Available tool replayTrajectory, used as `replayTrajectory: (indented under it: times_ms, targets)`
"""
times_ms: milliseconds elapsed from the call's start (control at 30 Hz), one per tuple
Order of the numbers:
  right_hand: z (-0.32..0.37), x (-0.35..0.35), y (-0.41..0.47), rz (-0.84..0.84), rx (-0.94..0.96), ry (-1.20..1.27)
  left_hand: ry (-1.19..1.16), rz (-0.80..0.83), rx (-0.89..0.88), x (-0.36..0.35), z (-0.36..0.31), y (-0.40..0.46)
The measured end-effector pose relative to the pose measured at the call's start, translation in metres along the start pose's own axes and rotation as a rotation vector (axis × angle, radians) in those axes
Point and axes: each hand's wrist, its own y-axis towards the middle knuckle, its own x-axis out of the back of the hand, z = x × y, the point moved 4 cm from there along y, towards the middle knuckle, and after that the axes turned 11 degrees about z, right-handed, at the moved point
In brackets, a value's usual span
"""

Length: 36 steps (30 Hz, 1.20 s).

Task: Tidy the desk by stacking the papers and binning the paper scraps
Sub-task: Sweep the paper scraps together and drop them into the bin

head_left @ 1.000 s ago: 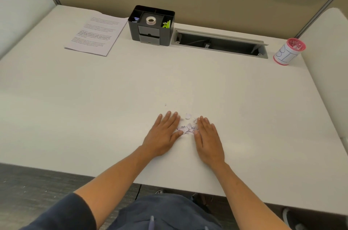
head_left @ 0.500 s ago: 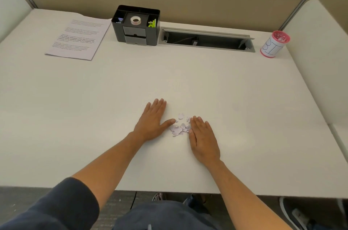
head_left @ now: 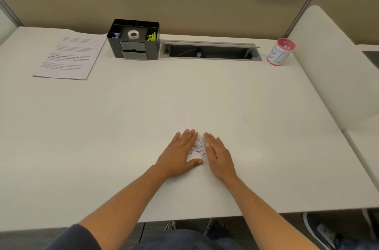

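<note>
Closing in on the pile now: both hands have come together since a second ago, and the paper scraps (head_left: 198,146), which lay loosely spread between them, are now bunched into 1 tight little heap. That means the gathering looks nearly finished, and the likely next step is scooping the heap up for the bin.

Nearest the desk's (head_left: 143,116) front edge, the left hand (head_left: 178,153) lies flat, palm down, fingers straight and close together, its thumb stretched out below the heap like a backstop. The right hand (head_left: 218,152) mirrors it just across, also flat, fingers straight, its inner edge touching the scraps. Neither hand grips anything; they simply press on the desk and hem the heap in from both sides. A few scraps may be hidden under the fingers; I cannot tell.

Further back, things are well apart from the action. At the far left lies the stack of printed papers (head_left: 69,57), looking already squared up. Beside it stands a black desk organiser (head_left: 133,44) with a roll of tape on top, then the open cable tray (head_left: 211,52). Far right, the small red-rimmed bin (head_left: 280,52) already holds some scraps, a long reach from the heap, so loose bits could spill on the way.
</note>
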Motion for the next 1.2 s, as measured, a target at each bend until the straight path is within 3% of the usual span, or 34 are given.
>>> replayTrajectory:
  times_ms: [167,400,567,700,867,1033,1200]
  targets:
    - [-0.006,0.006,-0.028,0.062,0.01,-0.475,0.094,-0.237,0.192,-0.009,0.011,-0.032]
    - [-0.019,-0.021,-0.053,0.138,-0.121,-0.741,0.096,-0.142,0.344,-0.041,-0.007,-0.05]
    - [-0.011,-0.017,-0.036,0.213,-0.083,-0.715,0.083,-0.096,0.308,-0.035,-0.012,-0.032]
    - [-0.009,0.002,-0.029,0.297,0.083,-0.557,-0.032,-0.062,0.223,-0.019,-0.011,-0.02]
    - [-0.016,0.025,-0.029,0.071,-0.003,-0.287,0.069,0.041,0.187,0.018,-0.018,0.002]
    - [-0.021,0.037,-0.03,-0.018,-0.13,-0.086,0.221,0.268,0.23,0.028,-0.036,0.028]
    - [-0.022,0.045,-0.028,-0.067,-0.183,0.079,0.217,0.179,0.19,0.02,-0.044,0.026]
